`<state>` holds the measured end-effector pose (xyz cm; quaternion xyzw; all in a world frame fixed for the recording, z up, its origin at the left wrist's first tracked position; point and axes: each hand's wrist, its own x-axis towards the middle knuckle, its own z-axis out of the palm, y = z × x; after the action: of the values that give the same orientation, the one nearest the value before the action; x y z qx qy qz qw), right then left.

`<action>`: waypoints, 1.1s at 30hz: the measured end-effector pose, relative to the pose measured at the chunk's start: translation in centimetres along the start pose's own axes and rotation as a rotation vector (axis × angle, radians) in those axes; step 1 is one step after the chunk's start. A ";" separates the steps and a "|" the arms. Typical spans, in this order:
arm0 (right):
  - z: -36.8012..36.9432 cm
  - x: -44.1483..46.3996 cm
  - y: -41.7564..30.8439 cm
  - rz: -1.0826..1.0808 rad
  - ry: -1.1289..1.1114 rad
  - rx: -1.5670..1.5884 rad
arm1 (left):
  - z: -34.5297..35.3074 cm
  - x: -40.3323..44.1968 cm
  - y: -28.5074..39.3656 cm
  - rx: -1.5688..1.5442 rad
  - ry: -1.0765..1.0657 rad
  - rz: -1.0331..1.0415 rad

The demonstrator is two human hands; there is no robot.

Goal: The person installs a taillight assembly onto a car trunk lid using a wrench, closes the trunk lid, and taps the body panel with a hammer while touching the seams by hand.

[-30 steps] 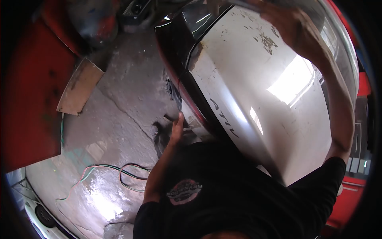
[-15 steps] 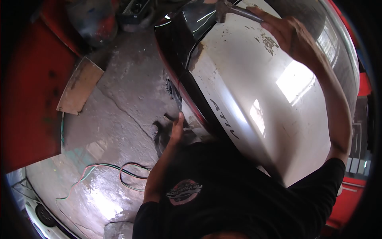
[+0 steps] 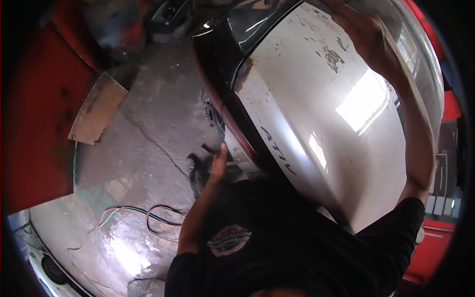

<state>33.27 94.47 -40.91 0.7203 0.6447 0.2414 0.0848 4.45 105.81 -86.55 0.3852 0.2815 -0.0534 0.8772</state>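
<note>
A pale trunk lid (image 3: 316, 89) with worn, flaking paint and the letters "ATIV" lies in front of me. My right hand (image 3: 363, 42) is above its far right part, fingers bent and partly cut off by the top edge. The hammer it gripped a moment earlier is out of view. Low beside the dark red tail light (image 3: 232, 126), my left hand (image 3: 219, 161) is closed with its thumb up. A short dark bar (image 3: 209, 148) juts out next to that thumb; the other fingers are hidden.
Green and red hoses (image 3: 123, 205) loop over the concrete floor (image 3: 148, 109). A brown board (image 3: 99, 109) leans by a red panel (image 3: 39, 128) at the left. Part of a white car (image 3: 52, 270) shows at lower left.
My right hand has risen toward the top edge, taking the hammer out of the picture. The left hand stays nearly in place.
</note>
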 end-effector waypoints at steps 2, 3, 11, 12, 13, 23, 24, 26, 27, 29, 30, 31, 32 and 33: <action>-0.6 0.2 -2.0 0.133 -0.254 -0.010 | -0.1 -0.1 -0.3 -0.021 0.014 0.006; -0.6 0.3 -1.9 0.130 -0.250 -0.010 | -0.7 0.7 -1.2 0.002 0.032 0.002; 0.2 -0.1 -0.5 0.272 -0.169 0.073 | -1.7 1.9 -3.0 -0.002 0.043 0.028; 0.4 -0.3 -0.6 0.245 -0.261 -0.020 | -2.8 3.0 -4.0 0.055 0.019 0.036; 0.1 0.1 0.2 0.100 -0.176 -0.032 | -3.6 3.9 -5.1 0.112 -0.006 0.042; -0.9 1.4 -0.4 0.280 -0.194 0.148 | -3.5 3.7 -4.7 0.068 0.003 0.033; -0.7 1.1 -0.4 0.277 -0.200 0.145 | -3.3 3.4 -4.3 0.052 -0.012 0.037; 0.2 0.2 -0.5 0.290 -0.216 0.036 | -3.3 3.5 -4.7 0.029 -0.021 0.042; 0.0 0.1 -0.6 0.295 -0.214 0.037 | -3.4 3.7 -4.7 0.056 -0.015 0.040; -0.8 -0.2 -0.7 0.327 -0.163 0.038 | -4.0 3.9 -4.6 0.099 -0.006 0.044; -1.1 -0.5 -0.8 0.347 -0.136 0.039 | -3.6 2.9 -3.1 0.232 0.068 0.073; -1.3 -1.2 -1.0 0.356 -0.126 0.042 | -3.2 2.0 -1.6 0.363 0.143 0.103; -1.6 -2.3 -1.5 0.449 -0.009 0.139 | -3.4 1.6 -0.2 0.375 0.147 0.108; -2.0 -3.4 -2.2 0.544 0.110 0.237 | -3.9 1.3 1.4 0.574 0.304 0.398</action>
<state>30.21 91.10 -40.97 0.8572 0.4554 0.2171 -0.1029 4.15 109.73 -88.47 0.6660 0.3017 0.0992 0.6750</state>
